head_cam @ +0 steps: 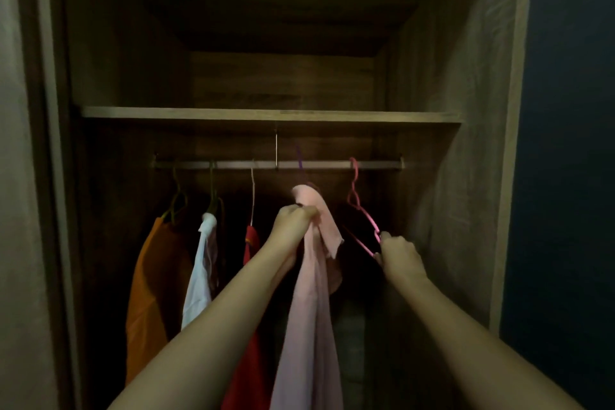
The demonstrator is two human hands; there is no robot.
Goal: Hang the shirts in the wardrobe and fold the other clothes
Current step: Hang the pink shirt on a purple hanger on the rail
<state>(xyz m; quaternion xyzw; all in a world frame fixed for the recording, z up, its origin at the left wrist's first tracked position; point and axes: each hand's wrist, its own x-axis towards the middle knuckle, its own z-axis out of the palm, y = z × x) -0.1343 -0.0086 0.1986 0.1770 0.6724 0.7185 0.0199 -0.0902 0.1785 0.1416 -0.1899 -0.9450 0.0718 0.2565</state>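
Grips pink shirt (311,293) in left hand (293,226), pinches bare pink hanger (364,220) hooked on wardrobe rail (233,164) with right hand (401,255).

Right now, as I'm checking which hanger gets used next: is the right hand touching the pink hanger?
Touching. The head view shows the right hand gripping the pink hanger at its lower end, with no gap.

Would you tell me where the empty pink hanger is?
In the head view the pink hanger hangs at the right end of the rail, just right of the pink shirt, with the right hand gripping its lower corner.
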